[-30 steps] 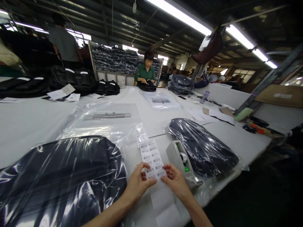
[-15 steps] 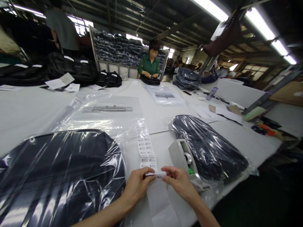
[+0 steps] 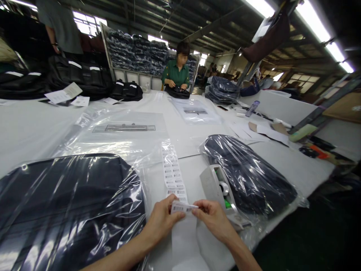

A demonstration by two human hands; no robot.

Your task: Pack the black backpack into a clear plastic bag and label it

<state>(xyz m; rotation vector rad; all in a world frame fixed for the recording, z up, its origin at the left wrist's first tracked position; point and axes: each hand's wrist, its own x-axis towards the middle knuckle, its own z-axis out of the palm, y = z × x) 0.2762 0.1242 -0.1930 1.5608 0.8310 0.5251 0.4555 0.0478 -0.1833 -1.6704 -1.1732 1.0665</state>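
A long strip of barcode labels (image 3: 172,175) runs down the table between two wrapped bags, its blank backing hanging toward me. My left hand (image 3: 163,218) pinches the strip at a fold, thumb in front. Opposite it, my right hand (image 3: 211,216) pinches the right edge of the same fold between thumb and fingers. To the left lies a large dark bag in clear plastic (image 3: 70,203). On the right, a grey tape dispenser (image 3: 210,182) stands against another dark bag in clear plastic (image 3: 248,173).
Flat clear plastic bags (image 3: 129,139) lie farther up the white table (image 3: 186,146). Across it a person in green (image 3: 177,75) handles a black bag. Black bags with paper tags (image 3: 64,94) line the far left; papers (image 3: 262,131) and a phone (image 3: 222,108) lie right.
The folded piece of the label strip has tilted, so its barcodes now face me. Both hands keep their pinch on it. The whole view has shifted slightly.
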